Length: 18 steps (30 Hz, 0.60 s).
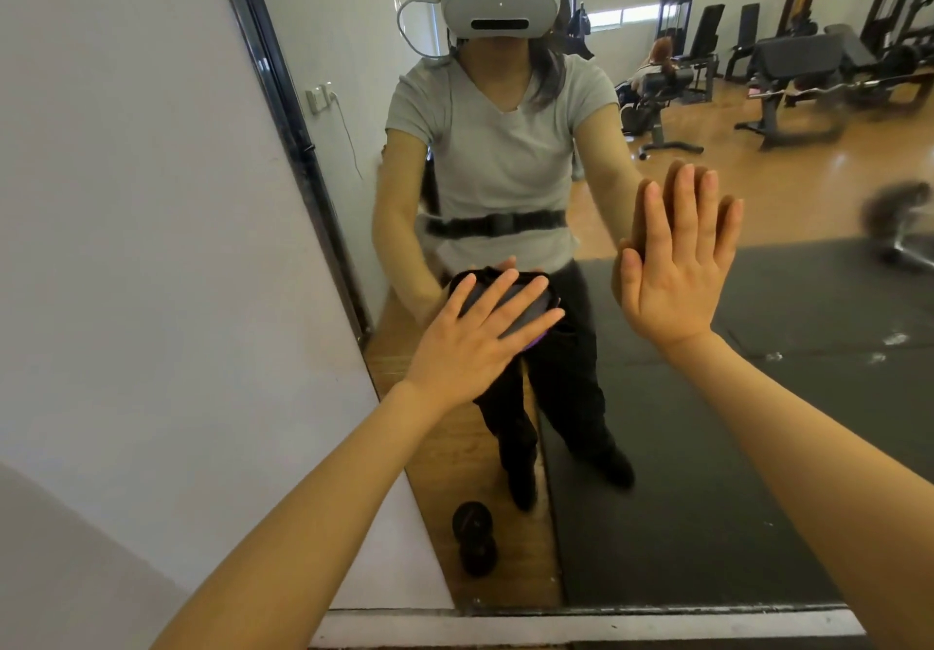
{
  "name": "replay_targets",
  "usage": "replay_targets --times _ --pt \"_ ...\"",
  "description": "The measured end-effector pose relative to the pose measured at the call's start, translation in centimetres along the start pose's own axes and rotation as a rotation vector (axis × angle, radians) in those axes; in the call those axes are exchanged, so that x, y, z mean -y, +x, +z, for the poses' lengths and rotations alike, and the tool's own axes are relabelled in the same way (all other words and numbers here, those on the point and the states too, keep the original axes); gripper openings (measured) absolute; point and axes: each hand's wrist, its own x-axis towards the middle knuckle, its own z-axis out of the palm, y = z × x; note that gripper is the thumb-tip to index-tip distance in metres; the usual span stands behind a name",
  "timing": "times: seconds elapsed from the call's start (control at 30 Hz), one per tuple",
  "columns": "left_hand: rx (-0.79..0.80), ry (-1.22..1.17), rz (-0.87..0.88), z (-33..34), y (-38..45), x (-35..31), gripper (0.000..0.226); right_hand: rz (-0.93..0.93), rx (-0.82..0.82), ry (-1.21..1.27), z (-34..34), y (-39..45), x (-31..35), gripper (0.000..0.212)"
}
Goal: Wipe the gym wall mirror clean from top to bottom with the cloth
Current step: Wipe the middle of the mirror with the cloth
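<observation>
- The left hand [475,341] lies flat, fingers straight and spread, pressing the cloth [510,303] against the mirror [707,422].
- The cloth, dark with a purple edge, sits near picture centre, under those fingers at about 1 o'clock from the palm.
- The right hand [677,270], at 3 o'clock from the cloth, rests flat on the glass, fingers straight, holding nothing.
- A dumbbell [473,538] shows at 6 o'clock.
</observation>
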Motion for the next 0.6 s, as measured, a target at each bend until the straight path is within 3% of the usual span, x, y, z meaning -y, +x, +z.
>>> replay_targets --times 0.13,0.33,0.6 --pt "0.031 0.024 0.064 -0.1 -1.1 1.6 0.072 0.002 0.004 -0.009 -0.1 0.0 -0.1 0.057" --pt "0.047 0.081 0.017 0.4 -8.1 7.1 0.073 0.009 0.018 -0.017 -0.2 0.1 0.1 0.058" --pt "0.032 0.073 -0.009 1.2 -8.3 6.4 0.071 0.012 0.028 -0.026 -0.1 0.1 0.3 0.056"
